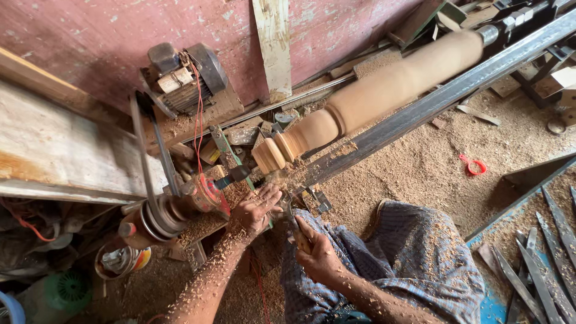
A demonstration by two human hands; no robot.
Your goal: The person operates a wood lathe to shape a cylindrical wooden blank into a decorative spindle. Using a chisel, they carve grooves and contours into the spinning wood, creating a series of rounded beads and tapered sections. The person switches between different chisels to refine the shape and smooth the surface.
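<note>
Two hands, left [255,210] and right [318,255], one chisel [294,225], one spindle [372,96].

The left hand [255,210] and right hand [318,255] sit hemmed between the rail [420,111], the workpiece [372,96] above and the pulley [159,216] at left. Open sawdust floor [420,168] lies right of the rail; loose chisels [540,258] crowd the lower right corner.

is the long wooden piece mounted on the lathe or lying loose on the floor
Mounted: the turned wooden spindle hangs level above the sawdust, its far end held by the metal tailstock.
</note>
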